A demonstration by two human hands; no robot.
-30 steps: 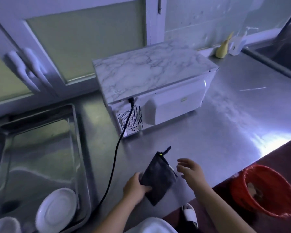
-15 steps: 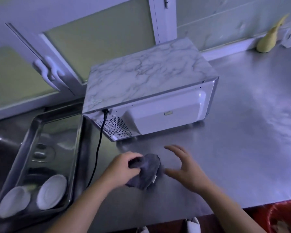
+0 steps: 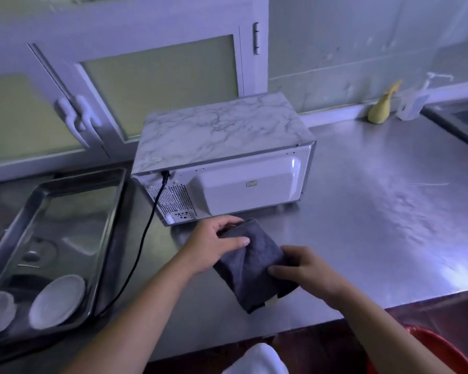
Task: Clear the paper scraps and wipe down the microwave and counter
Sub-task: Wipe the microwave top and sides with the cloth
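Left grip (image 3: 211, 247), right grip (image 3: 303, 268): both holding grey cloth (image 3: 254, 273). Metal tray (image 3: 79, 182) left of grips: two white plates (image 3: 57, 300) inside. Microwave (image 3: 222, 130) just beyond grips on steel bench (image 3: 376, 211); cabinet doors (image 3: 160, 82) behind.

White frosted-panel cabinet doors (image 3: 157, 85), pale wall (image 3: 362, 36)

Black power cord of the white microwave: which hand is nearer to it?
Left. The left hand grips the grey cloth right of the black power cord; the right hand holds the cloth's far side.
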